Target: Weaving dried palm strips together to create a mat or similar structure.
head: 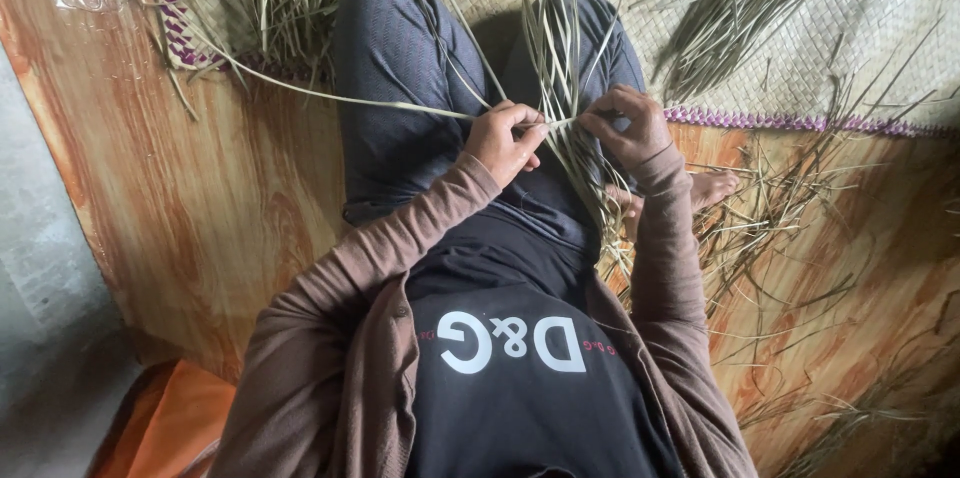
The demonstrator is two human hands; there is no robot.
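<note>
I sit on the floor with my knees up, looking down at my lap. My left hand (505, 141) pinches a thin dried grass strip (400, 108) that runs off to the left. My right hand (628, 126) grips the same strip's other end, close beside the left hand. A bundle of long dried grass blades (560, 48) lies across my lap between my legs, under both hands. My brown sleeves cover both forearms.
A woven straw mat (780, 68) with a purple edge covers the floor at the top. Loose grass bundles (740, 8) lie on it, and scraps (790, 208) are scattered on the wood-pattern floor at right. An orange object (170, 418) sits at the lower left.
</note>
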